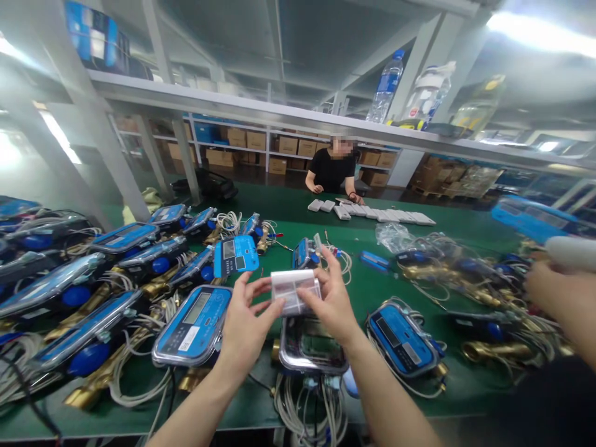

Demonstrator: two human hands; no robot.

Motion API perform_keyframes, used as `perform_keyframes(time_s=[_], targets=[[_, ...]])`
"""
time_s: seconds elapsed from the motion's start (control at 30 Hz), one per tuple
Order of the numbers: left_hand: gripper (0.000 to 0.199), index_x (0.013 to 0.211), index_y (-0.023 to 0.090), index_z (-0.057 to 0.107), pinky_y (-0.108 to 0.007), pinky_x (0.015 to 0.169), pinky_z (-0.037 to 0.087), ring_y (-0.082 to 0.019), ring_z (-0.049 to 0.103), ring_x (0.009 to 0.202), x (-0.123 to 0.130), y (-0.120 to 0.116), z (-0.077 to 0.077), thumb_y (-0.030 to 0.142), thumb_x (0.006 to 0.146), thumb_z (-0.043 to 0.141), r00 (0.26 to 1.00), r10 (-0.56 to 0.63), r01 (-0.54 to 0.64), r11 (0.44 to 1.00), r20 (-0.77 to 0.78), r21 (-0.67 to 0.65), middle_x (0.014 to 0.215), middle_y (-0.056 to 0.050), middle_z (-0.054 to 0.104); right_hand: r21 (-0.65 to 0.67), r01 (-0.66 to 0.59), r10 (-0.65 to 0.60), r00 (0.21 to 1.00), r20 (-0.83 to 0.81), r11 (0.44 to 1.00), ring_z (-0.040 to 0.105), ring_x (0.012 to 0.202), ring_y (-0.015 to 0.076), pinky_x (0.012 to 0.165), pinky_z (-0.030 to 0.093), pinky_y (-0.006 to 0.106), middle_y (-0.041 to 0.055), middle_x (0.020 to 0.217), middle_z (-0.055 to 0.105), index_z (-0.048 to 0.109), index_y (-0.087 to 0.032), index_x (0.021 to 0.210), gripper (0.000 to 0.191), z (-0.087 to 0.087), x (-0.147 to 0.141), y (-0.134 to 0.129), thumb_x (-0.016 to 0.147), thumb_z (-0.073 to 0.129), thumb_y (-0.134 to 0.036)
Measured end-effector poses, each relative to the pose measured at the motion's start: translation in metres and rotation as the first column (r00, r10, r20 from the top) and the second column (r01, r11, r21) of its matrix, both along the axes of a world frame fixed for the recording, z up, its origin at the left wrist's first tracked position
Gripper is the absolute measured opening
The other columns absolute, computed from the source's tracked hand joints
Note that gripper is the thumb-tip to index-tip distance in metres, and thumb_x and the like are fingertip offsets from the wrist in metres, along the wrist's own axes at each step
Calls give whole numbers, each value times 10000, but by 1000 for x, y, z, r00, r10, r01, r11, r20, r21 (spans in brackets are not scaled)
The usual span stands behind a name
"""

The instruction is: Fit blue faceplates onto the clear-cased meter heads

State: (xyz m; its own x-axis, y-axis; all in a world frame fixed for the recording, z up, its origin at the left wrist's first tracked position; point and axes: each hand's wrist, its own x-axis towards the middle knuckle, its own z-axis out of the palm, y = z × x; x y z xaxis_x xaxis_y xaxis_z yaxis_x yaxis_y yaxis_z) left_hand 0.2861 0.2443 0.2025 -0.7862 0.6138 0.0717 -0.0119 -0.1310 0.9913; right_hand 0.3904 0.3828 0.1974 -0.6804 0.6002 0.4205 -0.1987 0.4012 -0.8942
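Between my hands is a small stack of clear and white label sheets [294, 292]. My left hand [249, 316] pinches its left edge, and my right hand [330, 295] holds its right side, with the index finger raised. Just below the sheets lies a meter [311, 357] with a clear cover and a dark display, partly hidden by my hands. A loose blue faceplate [236, 256] stands beyond my left hand. Blue meters sit on either side, one at the left [193, 326] and one at the right [403, 338].
Many meters with brass fittings [84, 391] and coiled cables crowd the left of the green table [261, 403]. Across it, a person [331, 167] sits behind white boxes [372, 213]. Another person's hand [549, 285] reaches in from the right. Bottles [387, 87] stand on the shelf above.
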Motion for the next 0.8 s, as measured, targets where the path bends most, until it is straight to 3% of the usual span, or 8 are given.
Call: perform_keyframes(time_s=[0.07,0.13,0.23,0.3,0.37,0.5,0.6,0.8], targets=[[729,1301,180,391,-438,997,461,-272,555,1207,0,-4,-2,396,704,750,996,52,-53,999,-79,-11,1279,-147,604,144,106,-117,991,72,984,633,819,178,827,526,357,23,944,619,258,-214,1494,810,-9,-1,24,779,636,-170],[607,1235,186,472,-406,962,474,-257,584,1158,-1,-10,-3,406,730,726,993,53,-55,998,-109,-18,1237,-125,633,222,58,-104,974,201,973,635,811,182,862,515,386,13,909,625,354,-199,1453,769,-19,0,46,743,647,-157],[441,1105,182,596,-349,834,508,-219,653,943,-3,-20,-5,451,771,697,990,44,-52,997,-131,-56,1115,-92,685,191,-16,-41,956,292,982,647,939,217,936,484,442,41,993,660,479,-215,1367,702,-25,4,60,703,709,-212],[378,1005,183,646,-314,756,496,-186,643,808,-5,-26,-6,492,789,683,990,52,-64,995,-134,-81,989,-56,705,74,11,-27,976,218,997,622,1052,238,963,468,443,83,1109,659,586,-212,1244,542,-19,9,52,728,731,-287],[358,908,188,659,-278,681,458,-154,597,704,-7,-28,-7,526,791,681,988,69,-83,992,-138,-97,818,-11,681,-124,-9,22,995,100,992,635,1013,227,916,494,403,93,1095,677,664,-202,1097,365,-7,14,33,774,723,-361],[374,857,200,662,-258,667,418,-134,564,674,-10,-28,-6,554,751,720,988,65,-83,989,-139,-124,743,24,650,-443,-135,116,991,-71,886,652,770,155,783,522,303,37,863,721,727,-201,901,250,17,17,-7,752,783,-394],[401,947,209,669,-261,757,448,-162,622,809,-9,-26,-5,554,749,720,990,26,-42,993,-136,-114,915,1,708,-517,-133,108,991,-77,846,638,684,127,708,517,260,10,768,717,739,-201,839,231,23,19,-22,709,829,-370],[368,907,191,645,-251,750,478,-156,632,794,-5,-30,-2,519,758,723,994,31,-38,997,-105,-63,860,-11,712,-475,-38,22,999,-40,879,621,642,120,666,505,244,3,703,700,749,-187,775,169,24,28,-28,698,834,-311]])
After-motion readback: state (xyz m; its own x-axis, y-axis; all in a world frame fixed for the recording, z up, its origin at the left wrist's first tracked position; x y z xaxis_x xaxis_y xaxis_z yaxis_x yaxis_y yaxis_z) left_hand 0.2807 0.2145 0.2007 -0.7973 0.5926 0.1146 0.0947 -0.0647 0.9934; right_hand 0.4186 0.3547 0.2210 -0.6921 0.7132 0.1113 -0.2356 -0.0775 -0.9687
